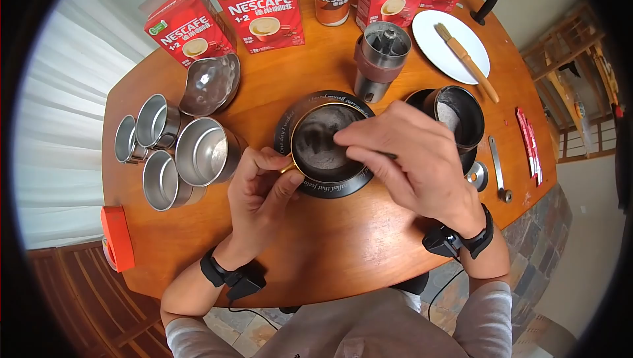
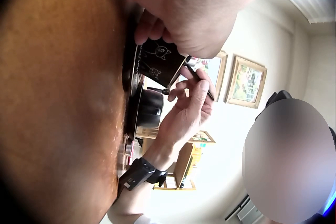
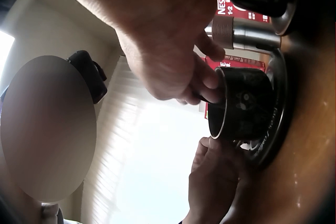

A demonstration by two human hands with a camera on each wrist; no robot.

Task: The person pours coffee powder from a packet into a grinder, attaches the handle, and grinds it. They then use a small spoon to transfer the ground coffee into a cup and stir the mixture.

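left hand (image 1: 260, 183) pinches the curved gold handle (image 1: 288, 167) of a round black cup (image 3: 247, 103), on its saucer (image 1: 330, 191) well inside the brown wooden table (image 1: 310, 246)'s near edge; right hand (image 1: 422, 160) grips a slim dark stick (image 1: 388, 154), seemingly stirring; next calls for steadiness.

The black cup (image 3: 248, 102) looks smooth, the wooden table (image 1: 316, 242) glossy.

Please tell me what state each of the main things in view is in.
Left hand: pinching the gold handle
Right hand: pinching the dark utensil
Dark utensil: held, one end hidden
Black cup: upright on dark saucer
Metal grinder: upright, top uncovered
Brush: lying across white plate, handle overhanging
Metal cups: open-topped
Red sachets: lying flat
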